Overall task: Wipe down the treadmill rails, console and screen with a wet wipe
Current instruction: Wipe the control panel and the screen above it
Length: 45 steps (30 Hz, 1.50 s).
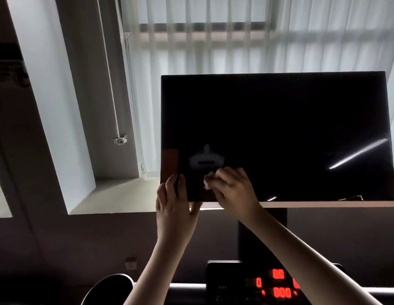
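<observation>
Console (229,280) reads 000; right fingers (227,176) pinch wipe (207,184) on screen (279,128), left fingers (170,187) grip edge.

I get a dim, backlit view: daylight comes through the sheer curtain (235,40) behind the screen (279,128), which reads black except for a thin glare streak at its right. Straight lines bow toward the edges. The left hand (174,208), right hand (233,190) and wipe (208,182) look soft and shadowed. The console digits (279,282) bloom red.

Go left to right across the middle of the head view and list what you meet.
Window latch → left hand, gripping the screen corner → wet wipe → right hand → light-streak reflection.
</observation>
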Motion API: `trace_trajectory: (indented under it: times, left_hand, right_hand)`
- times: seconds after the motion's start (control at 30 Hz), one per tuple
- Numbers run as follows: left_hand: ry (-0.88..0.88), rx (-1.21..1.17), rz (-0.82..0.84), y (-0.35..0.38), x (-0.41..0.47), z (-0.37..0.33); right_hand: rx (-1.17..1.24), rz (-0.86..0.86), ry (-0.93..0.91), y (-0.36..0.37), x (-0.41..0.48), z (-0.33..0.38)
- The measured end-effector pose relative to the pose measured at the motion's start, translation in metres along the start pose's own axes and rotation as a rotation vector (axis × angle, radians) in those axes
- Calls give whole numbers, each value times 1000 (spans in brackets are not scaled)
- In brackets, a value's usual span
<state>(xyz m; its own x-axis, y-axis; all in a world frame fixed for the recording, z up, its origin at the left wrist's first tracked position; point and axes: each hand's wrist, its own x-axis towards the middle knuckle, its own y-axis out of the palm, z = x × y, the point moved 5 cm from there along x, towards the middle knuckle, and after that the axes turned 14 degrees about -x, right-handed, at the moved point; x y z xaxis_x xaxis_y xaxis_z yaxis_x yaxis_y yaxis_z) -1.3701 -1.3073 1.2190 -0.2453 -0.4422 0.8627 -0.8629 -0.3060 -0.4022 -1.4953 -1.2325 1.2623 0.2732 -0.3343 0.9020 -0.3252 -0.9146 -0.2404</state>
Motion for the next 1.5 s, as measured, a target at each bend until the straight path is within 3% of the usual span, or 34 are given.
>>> trace_trajectory:
  times: [0.17, 0.33, 0.47, 0.5, 0.63, 0.67, 0.8, 0.97, 1.1, 1.13, 1.23, 1.3, 1.43, 1.5]
  left_hand:
    - [14, 18, -17, 0, -1, 0]
    - [13, 39, -6, 1, -1, 1]
    - [6, 40, -2, 2, -2, 0]
    - [4, 40, 0, 2, -3, 0]
    - [7, 46, 0, 2, -2, 0]
    - [9, 45, 1, 2, -2, -1]
    - [4, 36, -5, 1, -2, -2]
    - [1, 42, 2, 2, -2, -2]
    - [7, 48, -1, 2, -2, -1]
    - [9, 47, -3, 2, -2, -1]
    - [12, 47, -5, 3, -2, 0]
    - [14, 54, -6, 3, -2, -1]
    - [13, 56, 0, 3, -2, -1]
    - [15, 60, 0, 3, -2, -1]
  right_hand:
    - [-69, -94, 333, 3, 25, -32]
    - [-25, -57, 58, 7, 34, -22]
    - [-34, -124, 351, 5, 57, -46]
    - [-24, -121, 351, 7, 58, -40]
    - [-18, -54, 15, 13, 56, -23]
    - [-42, -59, 22, 12, 60, -31]
    - [-50, -143, 327, 8, 74, -52]
    - [15, -67, 18, 15, 82, -38]
    - [-37, -147, 311, 11, 106, -70]
    - [-23, -149, 329, 13, 107, -66]
    - [24, -84, 106, 20, 106, -44]
    - [-14, -69, 52, 15, 112, -52]
    - [-86, -144, 360, 12, 132, -85]
    - [-45, -132, 339, 19, 137, -75]
